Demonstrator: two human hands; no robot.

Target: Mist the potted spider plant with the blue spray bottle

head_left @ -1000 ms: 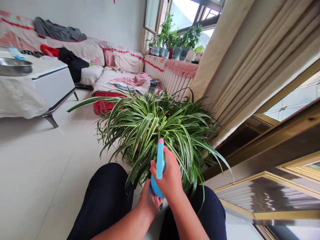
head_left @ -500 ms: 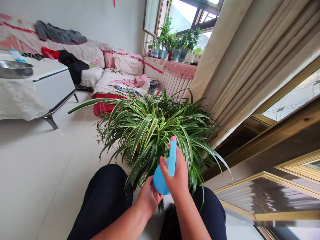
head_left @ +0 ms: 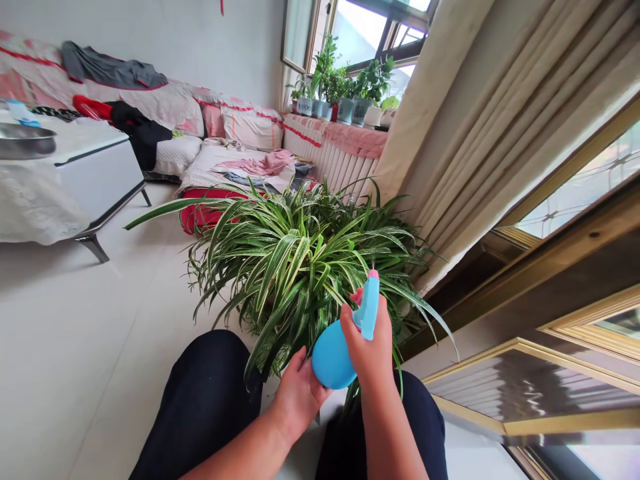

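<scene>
A blue spray bottle (head_left: 334, 353) with a pink-tipped nozzle points at a large spider plant (head_left: 295, 260) standing on the floor in front of me. My right hand (head_left: 373, 347) is closed round the bottle's neck, a finger at the pink trigger. My left hand (head_left: 297, 393) cups the underside of the round blue body, fingers curled against it. My dark-trousered knees sit on either side of the plant's base. The plant's pot is hidden by the leaves.
A beige curtain (head_left: 480, 113) and a gold-framed window (head_left: 565, 267) stand to the right. Potted plants (head_left: 345, 90) line the far sill above a covered radiator. A sofa bed with clothes (head_left: 150, 127) and a white table with a metal basin (head_left: 25, 140) lie left.
The spray bottle and my right hand have moved to the right and tilted, so the round blue body now shows. My left hand has followed underneath it.
</scene>
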